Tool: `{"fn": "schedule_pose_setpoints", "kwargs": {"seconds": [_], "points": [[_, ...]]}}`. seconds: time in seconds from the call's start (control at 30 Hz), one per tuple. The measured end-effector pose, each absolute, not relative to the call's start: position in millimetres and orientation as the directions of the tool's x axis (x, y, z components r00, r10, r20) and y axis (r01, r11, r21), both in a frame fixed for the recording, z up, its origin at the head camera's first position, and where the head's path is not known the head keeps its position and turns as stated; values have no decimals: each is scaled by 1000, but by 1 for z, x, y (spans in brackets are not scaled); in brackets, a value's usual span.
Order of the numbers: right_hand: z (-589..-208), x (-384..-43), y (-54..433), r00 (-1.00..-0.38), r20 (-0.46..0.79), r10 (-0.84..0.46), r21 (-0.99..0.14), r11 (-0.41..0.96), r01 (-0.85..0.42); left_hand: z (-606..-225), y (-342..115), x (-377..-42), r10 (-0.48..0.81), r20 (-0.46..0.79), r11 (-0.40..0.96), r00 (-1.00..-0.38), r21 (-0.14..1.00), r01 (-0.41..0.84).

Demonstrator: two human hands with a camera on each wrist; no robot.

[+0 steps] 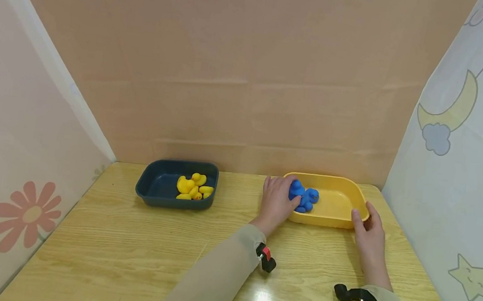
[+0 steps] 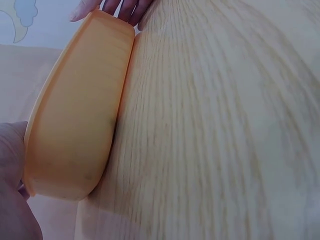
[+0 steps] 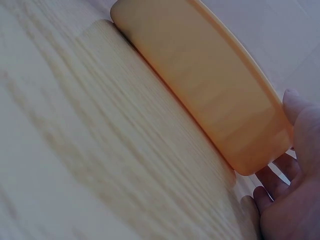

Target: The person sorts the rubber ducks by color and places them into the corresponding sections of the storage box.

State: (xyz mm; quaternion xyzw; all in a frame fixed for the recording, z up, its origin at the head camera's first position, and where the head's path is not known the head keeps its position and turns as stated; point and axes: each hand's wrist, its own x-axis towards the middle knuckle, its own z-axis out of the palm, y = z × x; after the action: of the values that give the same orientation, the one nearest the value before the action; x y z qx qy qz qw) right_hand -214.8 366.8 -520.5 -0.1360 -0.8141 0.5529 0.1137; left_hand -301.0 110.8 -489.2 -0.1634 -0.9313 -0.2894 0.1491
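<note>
A yellow plastic bin (image 1: 336, 203) stands at the back right of the table. Several blue rubber ducks (image 1: 307, 198) lie together at its left end. My left hand (image 1: 277, 199) grips that end of the bin, its thumb over the rim beside the ducks; some of its fingers are hidden. The right hand (image 1: 370, 234) holds the bin's right end, thumb near the front corner and fingers around the outside. In the right wrist view, the thumb (image 3: 300, 105) lies at the rim and the other fingers (image 3: 275, 180) lie by the outer wall.
A dark blue bin (image 1: 154, 185) stands at the back left, with several yellow rubber ducks (image 1: 186, 185) in its right part. Behind both bins rises a tan backdrop (image 1: 249, 82). Patterned side panels (image 1: 455, 195) flank the wooden table (image 1: 123, 246).
</note>
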Motion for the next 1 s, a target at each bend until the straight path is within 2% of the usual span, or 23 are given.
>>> {"fn": "schedule_pose_setpoints", "kwargs": {"seconds": [0.3, 0.47, 0.6, 1.0], "points": [[-520, -216, 366, -937, 43, 348, -926, 365, 93, -491, 109, -304, 199, 395, 787, -897, 482, 386], [-521, -215, 366, -934, 42, 355, -923, 372, 100, -496, 101, -300, 195, 403, 748, -894, 529, 401], [-521, -213, 365, -932, 39, 360, -918, 381, 108, -500, 85, -290, 167, 422, 702, -891, 584, 408], [-523, -214, 367, -933, 67, 355, -904, 417, 94, -495, 42, -275, 127, 462, 695, -878, 589, 411]]}}
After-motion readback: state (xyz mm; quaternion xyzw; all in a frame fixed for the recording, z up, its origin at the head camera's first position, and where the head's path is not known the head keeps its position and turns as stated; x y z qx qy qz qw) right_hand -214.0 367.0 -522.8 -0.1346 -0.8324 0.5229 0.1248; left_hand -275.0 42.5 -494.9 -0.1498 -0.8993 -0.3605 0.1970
